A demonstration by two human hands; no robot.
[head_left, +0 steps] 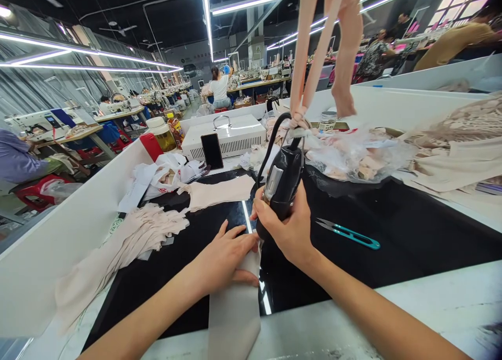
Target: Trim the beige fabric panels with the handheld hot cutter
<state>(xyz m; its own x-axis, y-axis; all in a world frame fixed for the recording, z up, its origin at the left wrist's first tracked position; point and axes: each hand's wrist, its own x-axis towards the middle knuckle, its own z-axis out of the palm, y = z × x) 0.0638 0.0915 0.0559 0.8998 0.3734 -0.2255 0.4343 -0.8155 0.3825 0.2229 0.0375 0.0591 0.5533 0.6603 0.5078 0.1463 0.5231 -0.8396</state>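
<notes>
While our right hand [290,229] clamps its fingers round the black corded tool [285,174], our left hand [225,255], fingers apart, steadies the fabric strip [234,323] beside it, likely needing even pressure next.

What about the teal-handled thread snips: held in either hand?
No, the snips lie on the glossy black surface, apart from left hand and right hand.
</notes>
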